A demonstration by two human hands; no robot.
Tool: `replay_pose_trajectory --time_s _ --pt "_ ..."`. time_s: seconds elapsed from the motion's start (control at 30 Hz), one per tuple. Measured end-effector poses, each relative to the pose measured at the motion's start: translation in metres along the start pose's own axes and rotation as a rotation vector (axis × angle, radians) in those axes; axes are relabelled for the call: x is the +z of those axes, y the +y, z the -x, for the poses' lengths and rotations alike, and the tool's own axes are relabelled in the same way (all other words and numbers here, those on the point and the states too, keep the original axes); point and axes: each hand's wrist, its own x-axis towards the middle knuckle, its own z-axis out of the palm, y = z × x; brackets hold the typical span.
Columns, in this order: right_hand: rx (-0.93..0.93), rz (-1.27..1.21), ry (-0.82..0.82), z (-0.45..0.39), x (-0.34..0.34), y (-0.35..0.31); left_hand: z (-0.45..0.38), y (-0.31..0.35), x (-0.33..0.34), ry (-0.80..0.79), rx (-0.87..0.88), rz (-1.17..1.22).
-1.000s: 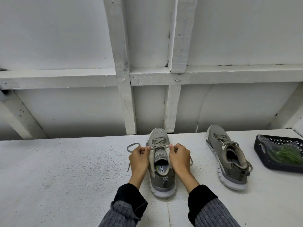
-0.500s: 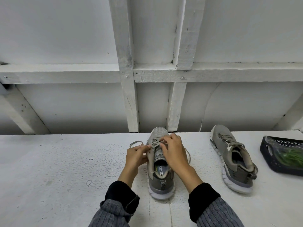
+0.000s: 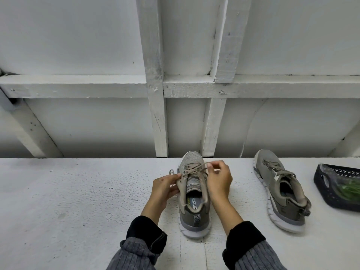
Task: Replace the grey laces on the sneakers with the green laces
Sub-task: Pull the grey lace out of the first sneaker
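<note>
Hands loosening the grey lace on the near sneaker [image 3: 193,193].

Nearest the person, the left hand [image 3: 165,189] is pinching the grey lace [image 3: 191,170] at the sneaker's left eyelets, while the right hand [image 3: 219,177], a second ago curled at the collar, is now reaching forward and pinching a crossing strand. Unlacing is likely just beginning. Farther right, the second sneaker [image 3: 280,190] is sitting laced, and green laces [image 3: 349,190] are waiting in the dark basket [image 3: 321,184].
</note>
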Motion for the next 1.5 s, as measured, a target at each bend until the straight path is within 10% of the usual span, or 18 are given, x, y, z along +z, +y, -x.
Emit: replay_pose_trajectory --time_s 0.13,0.37,0.57,1.0,1.23,1.33,1.5 --pt "0.254 0.051 0.013 -0.004 -0.007 0.01 0.0 -0.001 0.0 0.006 0.006 0.006" --pt "-0.425 0.381 -0.355 0.005 0.004 -0.016 -0.001 -0.002 0.0 0.004 0.014 -0.012" --pt "-0.587 0.852 -0.439 0.006 0.011 0.003 0.003 -0.001 0.0 -0.007 0.022 -0.013" --pt "0.421 -0.882 0.137 -0.027 -0.032 -0.007 0.002 -0.003 -0.001 -0.017 0.052 -0.038" --pt "0.467 -0.293 -0.112 -0.022 -0.028 0.024 0.002 -0.003 0.0 -0.006 0.064 -0.052" --pt "0.187 0.345 -0.201 -0.013 -0.021 0.019 0.002 -0.004 0.0 0.0 0.076 -0.062" --pt "-0.382 0.451 -0.348 0.003 -0.006 -0.009 -0.001 -0.007 -0.002 0.004 0.083 -0.065"
